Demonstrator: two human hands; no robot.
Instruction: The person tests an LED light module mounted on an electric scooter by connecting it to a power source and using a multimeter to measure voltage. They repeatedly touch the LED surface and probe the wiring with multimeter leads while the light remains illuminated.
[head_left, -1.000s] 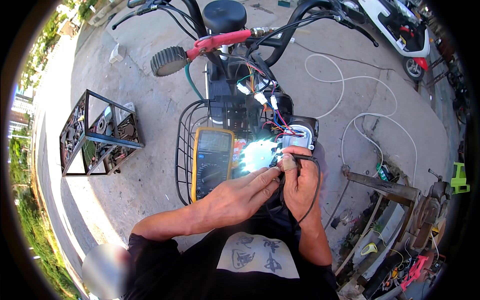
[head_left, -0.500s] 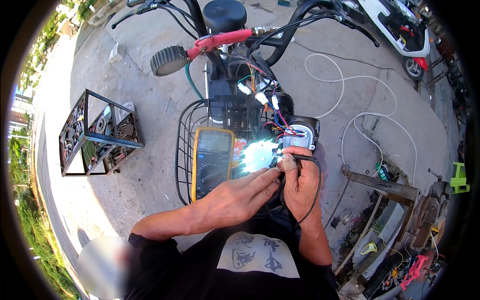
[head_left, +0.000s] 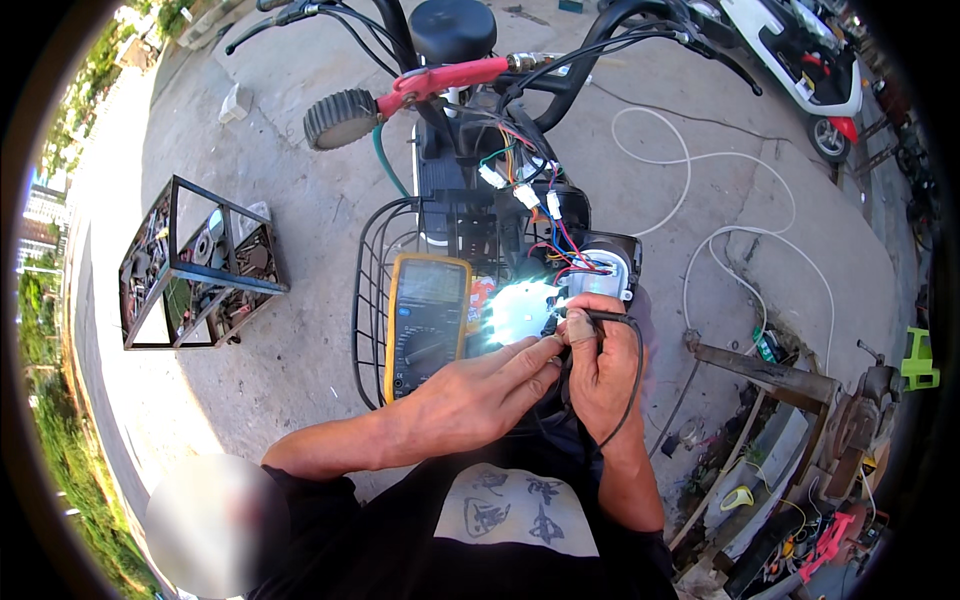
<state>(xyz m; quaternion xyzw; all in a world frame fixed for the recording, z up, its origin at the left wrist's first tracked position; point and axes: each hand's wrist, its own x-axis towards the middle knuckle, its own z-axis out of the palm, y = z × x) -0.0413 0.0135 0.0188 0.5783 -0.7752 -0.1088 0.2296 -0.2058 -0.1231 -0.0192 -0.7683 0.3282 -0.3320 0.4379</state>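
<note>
The rack (head_left: 205,275) stands left of the basket (head_left: 358,300), multimeter (head_left: 430,320) and lamp (head_left: 522,312).

Right hand (head_left: 600,375): thumb and forefinger pinch a black lead (head_left: 640,355), which loops down beside the wrist. Left hand (head_left: 480,397): fingers extended, tips by the right thumb; anything beneath them is hidden. Just beyond the fingertips, a lit lamp (head_left: 523,314) glares, its outline unclear. A round silver housing (head_left: 597,270) with coloured wires sits near the right hand; 3 white connectors (head_left: 527,196) are grouped nearer the handlebar (head_left: 575,65). A yellow-edged multimeter (head_left: 428,300) rests inside the left edge of a black wire basket (head_left: 357,318).
</note>
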